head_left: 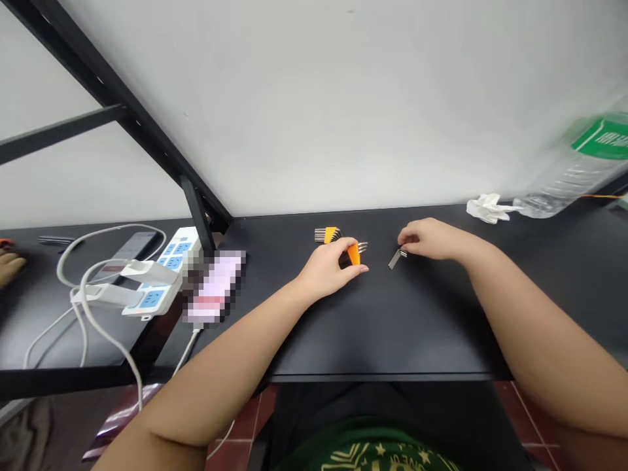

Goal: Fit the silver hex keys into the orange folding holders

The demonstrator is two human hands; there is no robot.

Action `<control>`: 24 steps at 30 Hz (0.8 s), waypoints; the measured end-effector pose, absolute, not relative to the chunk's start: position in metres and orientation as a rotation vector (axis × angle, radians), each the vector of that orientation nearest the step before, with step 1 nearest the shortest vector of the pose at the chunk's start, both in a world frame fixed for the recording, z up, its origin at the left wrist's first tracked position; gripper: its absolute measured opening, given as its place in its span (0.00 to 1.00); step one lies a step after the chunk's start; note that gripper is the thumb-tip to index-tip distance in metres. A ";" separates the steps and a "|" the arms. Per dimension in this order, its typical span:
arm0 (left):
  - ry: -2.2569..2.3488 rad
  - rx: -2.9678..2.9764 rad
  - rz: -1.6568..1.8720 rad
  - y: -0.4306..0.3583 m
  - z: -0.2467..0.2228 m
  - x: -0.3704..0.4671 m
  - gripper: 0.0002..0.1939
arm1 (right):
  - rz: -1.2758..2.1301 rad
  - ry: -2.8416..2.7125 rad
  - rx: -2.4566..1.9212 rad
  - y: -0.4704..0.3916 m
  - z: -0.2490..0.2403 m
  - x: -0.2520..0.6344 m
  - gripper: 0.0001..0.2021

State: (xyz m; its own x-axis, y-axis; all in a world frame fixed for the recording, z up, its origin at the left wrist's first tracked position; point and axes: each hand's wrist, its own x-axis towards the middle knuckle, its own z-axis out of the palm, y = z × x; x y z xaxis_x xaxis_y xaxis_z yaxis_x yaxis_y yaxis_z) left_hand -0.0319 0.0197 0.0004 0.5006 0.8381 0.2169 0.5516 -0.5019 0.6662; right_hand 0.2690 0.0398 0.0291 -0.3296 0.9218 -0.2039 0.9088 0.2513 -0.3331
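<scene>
While the left hand [330,267] grips an orange plastic holder [354,254] between thumb and fingers, a few shiny metal keys [363,247] jut from its side toward the right hand [422,238]. That hand's fingertips pinch slim, bent metal pieces [394,260], smooth and grey, just above the matte black tabletop [373,327]. Behind the left hand lies a second orange holder [330,234] with a row of straight metal shafts [320,235]. Crumpled, soft white tissue [489,208] sits near a ribbed clear bottle [564,180].
</scene>
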 end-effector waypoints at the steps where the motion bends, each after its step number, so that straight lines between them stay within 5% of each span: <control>1: 1.139 2.225 0.724 0.020 0.001 -0.032 0.26 | 0.625 -2.449 -1.818 0.040 0.029 0.268 0.09; 13: 1.154 2.219 0.739 0.021 0.000 -0.031 0.26 | 0.469 -2.208 -2.210 0.044 0.025 0.253 0.03; 24: 1.229 2.130 0.808 0.024 -0.004 -0.031 0.26 | 1.068 -1.844 -1.259 0.014 0.035 0.223 0.07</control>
